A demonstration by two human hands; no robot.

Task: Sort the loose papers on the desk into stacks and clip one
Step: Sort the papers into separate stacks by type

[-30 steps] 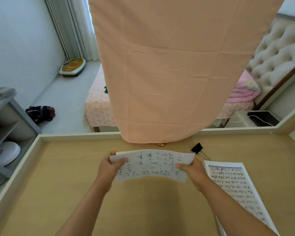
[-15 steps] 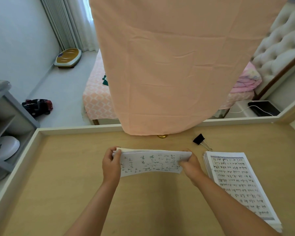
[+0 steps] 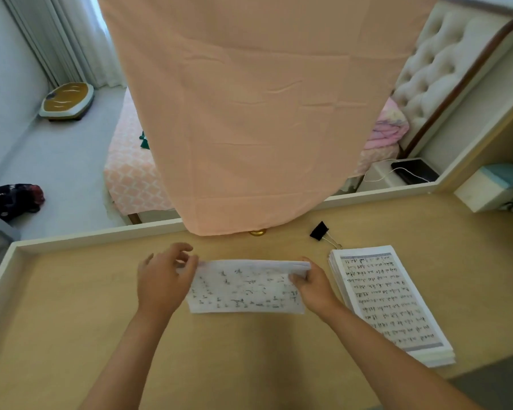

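Papers [image 3: 243, 287] pinched in right hand [image 3: 314, 287] grip; left hand [image 3: 163, 279] blurred, fingers spread.

left hand [image 3: 163, 279]: fingers spread, blurred, perhaps loose | right hand [image 3: 314, 287]: pinches sheets [image 3: 246, 287]
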